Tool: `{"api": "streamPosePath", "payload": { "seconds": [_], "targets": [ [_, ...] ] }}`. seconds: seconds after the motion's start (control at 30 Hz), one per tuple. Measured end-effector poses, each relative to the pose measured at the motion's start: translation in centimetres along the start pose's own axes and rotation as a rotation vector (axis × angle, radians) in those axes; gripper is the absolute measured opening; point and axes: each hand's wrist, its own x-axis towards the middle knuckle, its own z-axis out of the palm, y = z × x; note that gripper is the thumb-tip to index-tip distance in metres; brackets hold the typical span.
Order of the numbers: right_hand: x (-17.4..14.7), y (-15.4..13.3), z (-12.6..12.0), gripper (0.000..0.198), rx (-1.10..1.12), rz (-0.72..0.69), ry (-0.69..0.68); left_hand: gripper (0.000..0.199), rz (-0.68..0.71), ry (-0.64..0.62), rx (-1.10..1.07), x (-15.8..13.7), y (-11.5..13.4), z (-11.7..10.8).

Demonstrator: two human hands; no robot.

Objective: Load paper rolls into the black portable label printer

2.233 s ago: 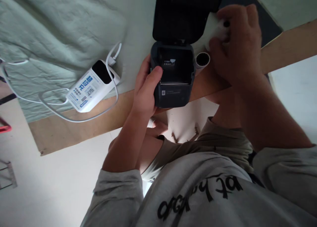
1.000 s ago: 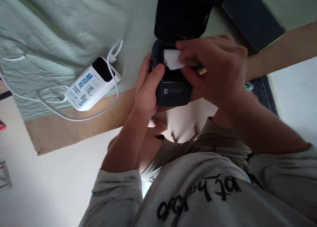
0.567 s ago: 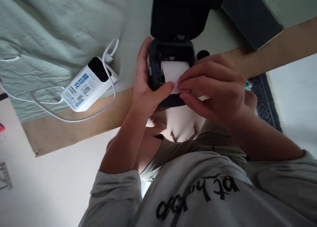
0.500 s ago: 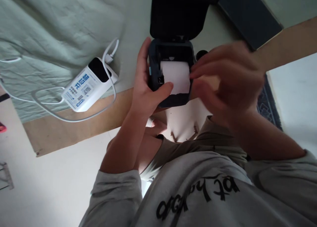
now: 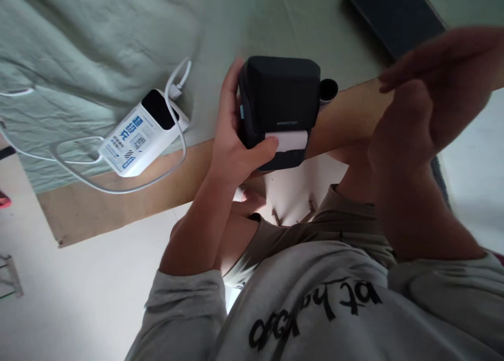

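My left hand (image 5: 236, 140) grips a small black label printer (image 5: 281, 96) by its left side, over the table's near edge. The printer's lid is down. A strip of white paper (image 5: 292, 140) sticks out below the lid, and my left thumb presses on its left end. Well to the right, clear of the printer, my right hand (image 5: 437, 98) is raised with its fingers stretched out; it is slightly blurred, and nothing shows in it. Just beyond the printer's right side lies a dark, round-ended tube (image 5: 328, 91), partly hidden.
A white power bank (image 5: 136, 138) with blue print lies at the left, a white cable (image 5: 122, 189) looped around it. At the back right rests a dark flat case (image 5: 397, 17). A greenish cloth (image 5: 98, 30) covers the table, whose wooden edge (image 5: 118, 214) faces me.
The printer's lid has swung down over the paper roll, leaving a strip outside. My right hand has moved away from the printer to the right. My left hand keeps its grip.
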Motion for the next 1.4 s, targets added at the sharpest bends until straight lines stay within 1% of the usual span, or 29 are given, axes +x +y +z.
{"api": "streamPosePath", "payload": {
  "seconds": [0.03,0.1,0.13,0.17,0.2,0.23,0.27,0.33,0.4,0.47,0.57,0.63,0.7,0.77,0.83,0.93,1.0,1.1,1.17,1.2,1.23,1.27,1.3,1.33,1.37,1.4],
  "targets": [
    [-0.5,0.8,0.3,0.037,0.031,-0.018,0.107,0.072,0.003,-0.025,-0.025,0.2,-0.3,-0.2],
    [-1.5,2.3,0.6,0.028,0.092,-0.041,0.265,0.081,0.038,-0.077,-0.052,0.3,-0.7,-0.5],
    [-2.0,2.8,0.5,0.026,0.099,-0.048,0.291,0.081,0.054,-0.086,-0.057,0.3,-0.8,-0.4],
    [-2.5,3.2,0.3,0.027,0.097,-0.055,0.293,0.070,0.046,-0.016,-0.060,0.2,-0.7,-0.1],
    [-3.0,3.4,-0.1,0.029,0.085,-0.064,0.260,0.062,0.016,0.012,-0.051,0.1,-0.5,0.2],
    [-3.5,3.7,-0.7,0.032,0.062,-0.071,0.187,0.055,-0.008,0.028,-0.046,0.0,-0.2,0.6],
    [-4.0,3.9,-1.5,0.035,0.034,-0.077,0.091,0.054,0.007,0.061,-0.058,-0.2,0.2,1.0],
    [-4.9,4.4,-3.1,0.043,-0.019,-0.072,-0.092,0.054,-0.054,0.109,-0.053,-0.4,0.9,1.7],
    [-5.9,5.2,-4.6,0.051,-0.086,-0.034,-0.230,0.053,-0.098,0.137,-0.041,-0.5,1.3,2.1],
    [-7.2,6.4,-6.1,0.055,-0.170,0.042,-0.369,0.049,-0.096,0.134,-0.040,-0.4,1.4,2.1],
    [-10.1,8.9,-8.4,0.046,-0.328,0.194,-0.645,0.045,-0.080,0.102,-0.051,-0.3,1.2,1.8],
    [-12.5,10.7,-9.9,0.044,-0.416,0.289,-0.839,0.045,-0.061,0.066,-0.085,-0.3,1.2,1.8],
    [-14.8,12.2,-11.3,0.033,-0.503,0.398,-0.991,0.045,-0.074,0.046,-0.112,-0.2,1.5,1.8],
    [-16.8,13.3,-12.2,0.026,-0.574,0.505,-1.104,0.042,-0.083,0.048,-0.109,-0.2,1.6,1.9],
    [-18.0,14.1,-12.3,0.024,-0.622,0.588,-1.174,0.041,-0.068,0.051,-0.067,0.1,1.3,1.7],
    [-18.2,14.7,-11.2,0.035,-0.676,0.689,-1.221,0.049,-0.022,0.022,0.007,0.8,-0.3,0.8],
    [-17.7,14.8,-10.3,0.040,-0.702,0.737,-1.242,0.063,0.131,-0.038,-0.018,1.2,-1.6,0.2],
    [-16.6,14.1,-9.5,0.041,-0.698,0.763,-1.314,0.069,0.167,-0.069,-0.018,1.3,-2.4,-0.2],
    [-16.0,12.9,-9.3,0.042,-0.674,0.757,-1.386,0.064,0.140,-0.077,-0.010,1.1,-2.1,-0.1],
    [-15.8,12.1,-9.2,0.042,-0.658,0.747,-1.423,0.058,0.123,-0.057,-0.009,1.1,-1.9,0.0],
    [-15.6,11.1,-9.1,0.042,-0.643,0.734,-1.460,0.049,0.021,-0.043,0.029,1.1,-1.8,0.0],
    [-15.5,10.1,-9.0,0.042,-0.627,0.717,-1.492,0.047,-0.016,-0.036,0.034,1.2,-1.8,-0.1],
    [-15.4,9.1,-8.7,0.041,-0.613,0.698,-1.521,0.054,0.056,-0.046,0.013,1.3,-2.0,-0.2],
    [-15.3,8.1,-8.5,0.039,-0.601,0.679,-1.545,0.056,0.079,-0.043,0.018,1.5,-2.3,-0.3],
    [-15.2,7.1,-8.1,0.039,-0.590,0.661,-1.565,0.066,0.145,-0.055,-0.003,1.6,-2.6,-0.5],
    [-15.1,6.4,-7.8,0.038,-0.583,0.647,-1.581,0.075,0.207,-0.116,-0.031,1.7,-2.9,-0.6]
  ]
}}
